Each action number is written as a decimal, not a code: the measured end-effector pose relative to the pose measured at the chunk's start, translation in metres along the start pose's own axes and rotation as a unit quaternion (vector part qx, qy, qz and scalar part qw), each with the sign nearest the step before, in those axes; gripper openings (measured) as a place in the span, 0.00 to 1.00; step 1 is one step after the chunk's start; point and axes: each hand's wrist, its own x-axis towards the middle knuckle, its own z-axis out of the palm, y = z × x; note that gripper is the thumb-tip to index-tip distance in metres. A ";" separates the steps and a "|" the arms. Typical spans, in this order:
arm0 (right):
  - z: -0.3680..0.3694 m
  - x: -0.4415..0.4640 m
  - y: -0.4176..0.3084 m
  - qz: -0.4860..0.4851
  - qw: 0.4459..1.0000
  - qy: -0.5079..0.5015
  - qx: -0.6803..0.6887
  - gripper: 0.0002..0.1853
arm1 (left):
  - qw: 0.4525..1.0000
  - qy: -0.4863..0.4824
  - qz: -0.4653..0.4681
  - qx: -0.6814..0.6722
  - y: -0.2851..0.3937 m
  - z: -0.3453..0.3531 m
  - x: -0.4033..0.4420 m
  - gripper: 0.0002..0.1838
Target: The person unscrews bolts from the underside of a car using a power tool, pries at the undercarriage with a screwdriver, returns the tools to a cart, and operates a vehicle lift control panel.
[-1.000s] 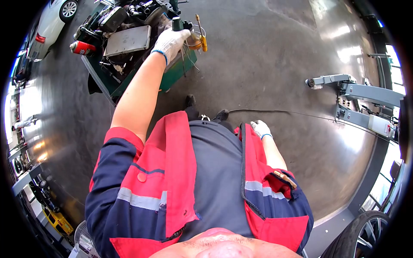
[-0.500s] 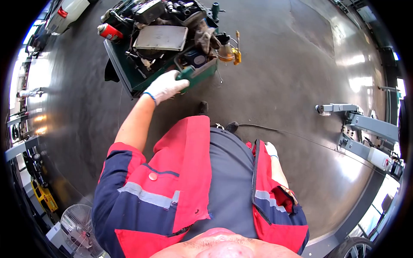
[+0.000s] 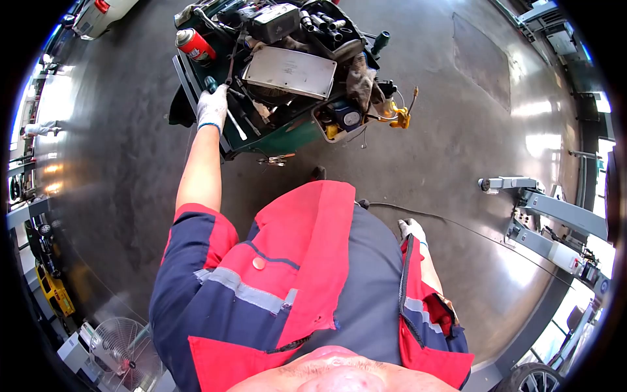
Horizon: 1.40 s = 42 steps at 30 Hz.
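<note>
My left hand (image 3: pixel 212 108), in a white glove with a blue cuff edge, is closed over the left part of a green tool cart (image 3: pixel 277 138). A green handle end (image 3: pixel 210 83) sticks out above its fingers; it looks like a screwdriver, partly hidden by the glove. Just right of the hand a bright metal rod (image 3: pixel 236 126) slants down. Near it are a red spray can (image 3: pixel 195 46) and a flat silver metal box (image 3: pixel 290 70). My right hand (image 3: pixel 411 230), also gloved, hangs beside my hip with its fingers loosely apart, holding nothing.
Several sockets (image 3: pixel 322 25), a dark grey box (image 3: pixel 275 23) and a dirty glove (image 3: pixel 360 80) lie on the cart. A side bin (image 3: pixel 330 132) holds a round gauge. A cable (image 3: pixel 450 222) runs over the floor towards a vehicle lift arm (image 3: pixel 565 206). A fan (image 3: pixel 124 353) stands lower left.
My left hand has gone from the cart's front bin to its left side, with a green handle in it both times. The cart sits further right in view. My right hand shows more.
</note>
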 end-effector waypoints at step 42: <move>0.004 -0.073 -0.081 0.040 0.999 0.012 -0.034 0.29 | 0.926 -0.020 0.331 -0.181 0.007 0.003 -0.025 0.19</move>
